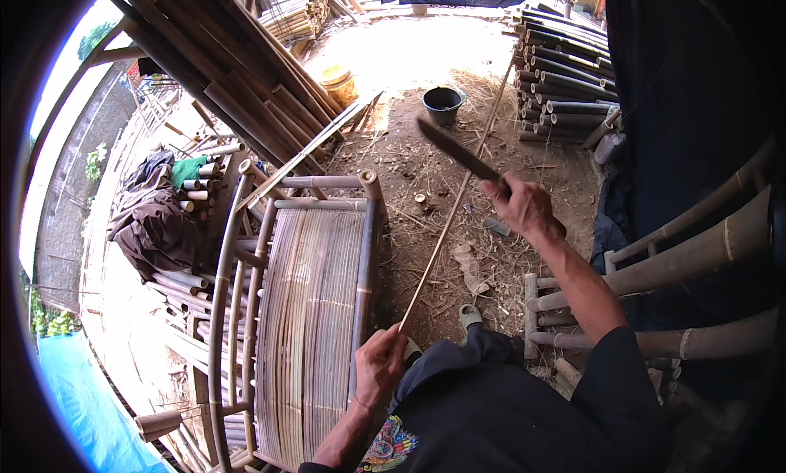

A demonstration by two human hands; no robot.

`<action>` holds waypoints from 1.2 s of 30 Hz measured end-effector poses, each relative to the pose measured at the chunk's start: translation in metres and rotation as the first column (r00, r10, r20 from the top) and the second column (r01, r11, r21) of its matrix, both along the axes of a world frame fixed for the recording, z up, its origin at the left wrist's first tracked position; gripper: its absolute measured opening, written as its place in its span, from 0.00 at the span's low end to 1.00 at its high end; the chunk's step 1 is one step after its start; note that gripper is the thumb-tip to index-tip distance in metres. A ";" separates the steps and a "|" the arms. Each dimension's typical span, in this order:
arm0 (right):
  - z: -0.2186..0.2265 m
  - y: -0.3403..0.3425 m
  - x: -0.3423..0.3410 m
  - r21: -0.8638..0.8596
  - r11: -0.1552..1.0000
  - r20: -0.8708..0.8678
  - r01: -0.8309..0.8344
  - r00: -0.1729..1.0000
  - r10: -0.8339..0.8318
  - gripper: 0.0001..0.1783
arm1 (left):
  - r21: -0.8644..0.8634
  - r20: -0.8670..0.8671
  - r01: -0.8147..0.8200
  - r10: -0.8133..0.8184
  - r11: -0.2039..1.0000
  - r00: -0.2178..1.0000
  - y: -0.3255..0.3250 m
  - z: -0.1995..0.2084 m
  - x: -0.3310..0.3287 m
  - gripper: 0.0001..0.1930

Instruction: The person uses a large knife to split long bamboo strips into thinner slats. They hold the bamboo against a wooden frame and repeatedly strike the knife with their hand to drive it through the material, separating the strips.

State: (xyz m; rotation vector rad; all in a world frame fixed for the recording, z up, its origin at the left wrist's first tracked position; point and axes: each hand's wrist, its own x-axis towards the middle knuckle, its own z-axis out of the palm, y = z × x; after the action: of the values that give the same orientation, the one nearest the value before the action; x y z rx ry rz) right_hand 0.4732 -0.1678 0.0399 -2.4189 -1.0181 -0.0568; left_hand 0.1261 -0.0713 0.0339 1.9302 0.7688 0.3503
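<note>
My left hand (381,361) is closed round the near end of a long, thin bamboo strip (446,227). From there the strip slants away to the far right, over the littered ground. My right hand (522,207) grips the handle of a machete (458,151), mostly hidden by the fingers. Its dark blade points to the far left and crosses in front of the strip. Whether blade and strip touch, I cannot tell. Left of my left hand stands a bamboo bench (307,309) with a slatted seat.
A black bucket (443,105) and a yellow bucket (337,84) stand ahead. Stacked bamboo poles (569,80) lie at the far right, and dark split bamboo (221,72) leans at the far left. More bamboo furniture (688,252) is close on my right. Shavings cover the dirt.
</note>
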 end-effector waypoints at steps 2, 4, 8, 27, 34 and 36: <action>-0.003 -0.007 0.010 0.054 0.998 0.056 0.024 0.998 -0.027 0.38 | 0.000 0.002 0.012 -0.012 1.000 1.000 -0.005 0.001 -0.010 0.11; 0.006 -0.003 -0.010 0.003 0.998 0.058 -0.068 0.996 0.068 0.37 | -0.001 0.029 -0.007 0.007 1.000 1.000 -0.006 0.003 -0.014 0.11; 0.007 -0.004 0.006 0.003 1.000 0.115 -0.027 0.993 0.027 0.37 | 0.090 -0.004 0.040 -0.039 0.995 0.999 -0.003 0.005 -0.027 0.10; 0.046 -0.050 0.093 -0.022 0.979 0.169 0.201 0.966 -0.194 0.35 | -0.110 -0.061 -0.025 0.018 0.994 0.998 0.013 -0.071 -0.206 0.21; 0.051 -0.045 0.108 0.039 0.999 0.393 -0.034 0.919 0.015 0.38 | -0.009 -0.040 -0.067 0.066 0.998 0.997 0.018 -0.062 -0.200 0.21; 0.050 -0.073 0.159 0.225 0.934 0.269 0.278 0.903 -0.334 0.38 | -0.009 -0.078 -0.064 0.063 0.998 0.995 0.018 -0.067 -0.208 0.22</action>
State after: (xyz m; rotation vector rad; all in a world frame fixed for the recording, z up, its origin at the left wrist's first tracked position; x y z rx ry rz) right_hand 0.6323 -0.2405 0.0903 -2.4222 -0.7042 -0.6231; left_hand -0.0821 -0.0528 -0.0331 1.9212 0.8828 0.3100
